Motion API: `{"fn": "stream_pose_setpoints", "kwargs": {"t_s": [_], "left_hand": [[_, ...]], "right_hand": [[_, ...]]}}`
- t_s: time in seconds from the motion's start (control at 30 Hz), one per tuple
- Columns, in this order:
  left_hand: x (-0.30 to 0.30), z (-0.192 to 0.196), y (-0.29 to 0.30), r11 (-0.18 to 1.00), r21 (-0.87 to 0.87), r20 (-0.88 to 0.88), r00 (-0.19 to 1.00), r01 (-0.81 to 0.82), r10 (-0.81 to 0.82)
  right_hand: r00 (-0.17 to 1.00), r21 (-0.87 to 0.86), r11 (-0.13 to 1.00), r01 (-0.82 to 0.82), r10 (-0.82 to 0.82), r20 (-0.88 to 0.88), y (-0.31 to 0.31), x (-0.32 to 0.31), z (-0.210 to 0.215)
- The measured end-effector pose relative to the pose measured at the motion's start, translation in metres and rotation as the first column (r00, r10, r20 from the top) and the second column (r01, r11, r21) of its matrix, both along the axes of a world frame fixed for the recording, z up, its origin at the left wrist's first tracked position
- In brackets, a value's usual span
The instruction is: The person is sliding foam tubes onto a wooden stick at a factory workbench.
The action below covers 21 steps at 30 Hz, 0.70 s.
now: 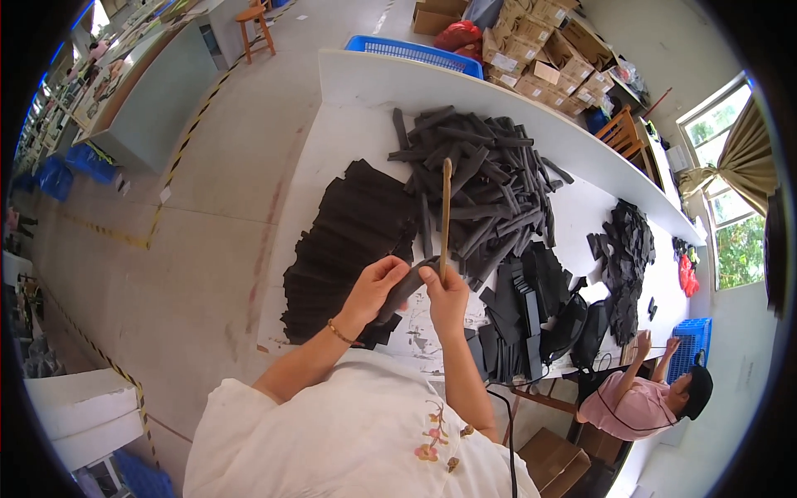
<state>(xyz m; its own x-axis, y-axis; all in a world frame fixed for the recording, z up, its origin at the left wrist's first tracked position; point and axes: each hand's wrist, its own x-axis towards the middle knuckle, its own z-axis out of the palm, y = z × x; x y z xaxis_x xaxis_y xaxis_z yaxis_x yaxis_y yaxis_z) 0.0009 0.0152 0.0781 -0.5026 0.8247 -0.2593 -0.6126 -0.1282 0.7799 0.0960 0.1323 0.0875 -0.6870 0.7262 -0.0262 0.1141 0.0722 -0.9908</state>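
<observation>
Over the near edge of the white table, my left hand [378, 289] is closed on a dark grey fabric tube [404, 292]. My right hand [448, 303] grips a thin wooden stick [447, 212] that points away from me, and its thumb presses the tube's upper end. Whether the stick reaches into the tube is hidden by my fingers. Left of my hands lie flat black fabric strips [344, 228], overlapping in a long spread. Beyond them rises a loose heap of similar dark grey tubes [486, 178].
Black pouches [569, 324] and stacked strips lie to the right, with another dark heap [627, 266] farther along. A person in pink [635, 398] works at the table's right end beside a blue basket [691, 349]. A low white partition [515, 124] edges the table's far side.
</observation>
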Motion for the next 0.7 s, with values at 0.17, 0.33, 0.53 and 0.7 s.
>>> {"fn": "stream_pose_setpoints", "kwargs": {"t_s": [0.17, 0.33, 0.53, 0.7], "left_hand": [[-0.003, -0.008, -0.001, 0.996, -0.061, -0.019, 0.998, -0.063, 0.062], [-0.019, 0.001, 0.006, 0.996, -0.077, -0.377, 0.924, 0.039, -0.065], [-0.02, 0.003, 0.014, 0.991, 0.03, -0.088, 0.987, -0.13, 0.132], [-0.022, -0.009, 0.02, 0.985, 0.0, -0.288, 0.943, -0.174, 0.167]], "right_hand": [[0.996, -0.298, 0.953, -0.063, 0.04, -0.083, -0.007, -0.001, 0.002], [0.98, -0.213, 0.957, -0.195, 0.196, -0.016, 0.006, 0.001, 0.007], [0.957, -0.207, 0.937, -0.283, 0.288, -0.004, 0.009, 0.005, 0.001], [0.964, -0.116, 0.964, -0.239, 0.25, 0.091, 0.005, 0.003, 0.005]]}}
